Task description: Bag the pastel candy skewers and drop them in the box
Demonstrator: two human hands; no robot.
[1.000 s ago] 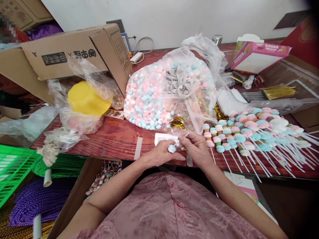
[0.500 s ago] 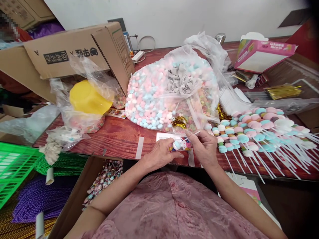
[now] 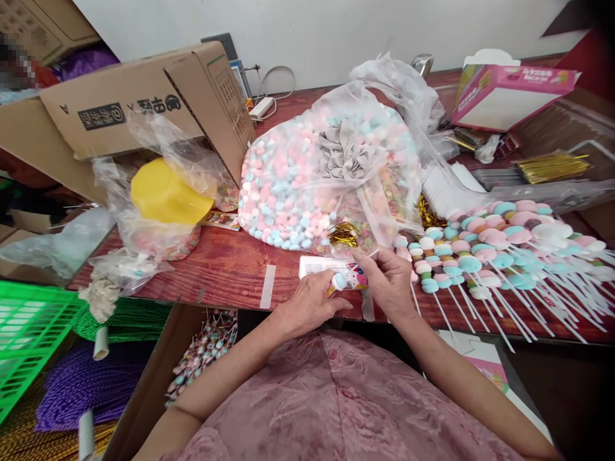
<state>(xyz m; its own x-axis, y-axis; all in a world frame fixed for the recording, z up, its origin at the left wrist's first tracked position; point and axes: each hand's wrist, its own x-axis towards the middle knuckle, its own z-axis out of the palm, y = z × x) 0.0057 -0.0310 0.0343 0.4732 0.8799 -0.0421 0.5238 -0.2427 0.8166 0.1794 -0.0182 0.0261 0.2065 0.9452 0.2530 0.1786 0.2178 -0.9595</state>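
Observation:
My left hand (image 3: 311, 301) pinches a small blue and white candy (image 3: 339, 280) just above the front edge of the red-brown table (image 3: 230, 266). My right hand (image 3: 390, 282) is closed on a thin white stick (image 3: 373, 253), its tip pointing up and right, a little apart from the candy. Under both hands lies a small printed card (image 3: 331, 267). Right of my right hand lies a spread of finished candy skewers (image 3: 485, 246) with white sticks fanned toward the edge. A big clear bag of pink, blue and white candies (image 3: 307, 179) lies just behind my hands.
A cardboard box (image 3: 144, 102) lies tipped at the back left, with a yellow tub in plastic (image 3: 166, 192) in front of it. A pink box (image 3: 509, 93) and gold twist ties (image 3: 552, 168) sit at the back right. A green crate (image 3: 29, 326) and an open carton of wrapped candies (image 3: 202, 349) stand below the table.
My right hand has drawn the stick away from the candy, up and to the right. My left hand has stayed low with the candy, uncovering the printed card.

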